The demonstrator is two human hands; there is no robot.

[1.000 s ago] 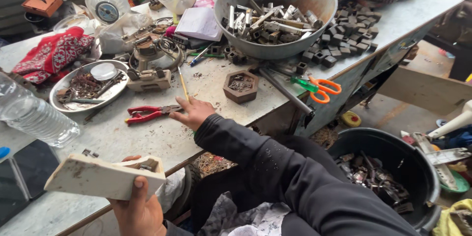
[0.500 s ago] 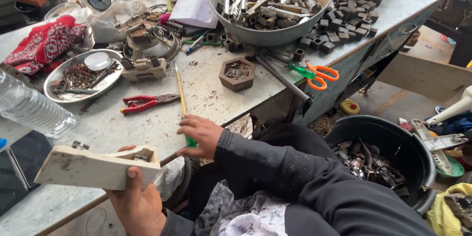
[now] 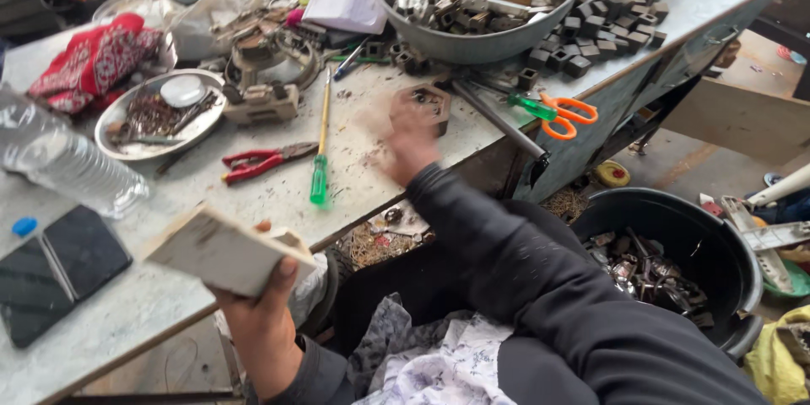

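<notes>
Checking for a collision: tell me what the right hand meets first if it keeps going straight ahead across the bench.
Probably the hexagonal metal block: the blurred right hand points at it and is already at or over it. Depth is unclear; the big metal basin lies beyond.

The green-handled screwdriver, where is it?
In the head view, the screwdriver lies on the table, between the red pliers and the blurred right hand.

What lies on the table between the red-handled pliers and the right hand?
In the head view, a green-handled screwdriver lies between the red-handled pliers and the blurred right hand, its shaft pointing away from the person. Otherwise only bare, gritty tabletop.
</notes>
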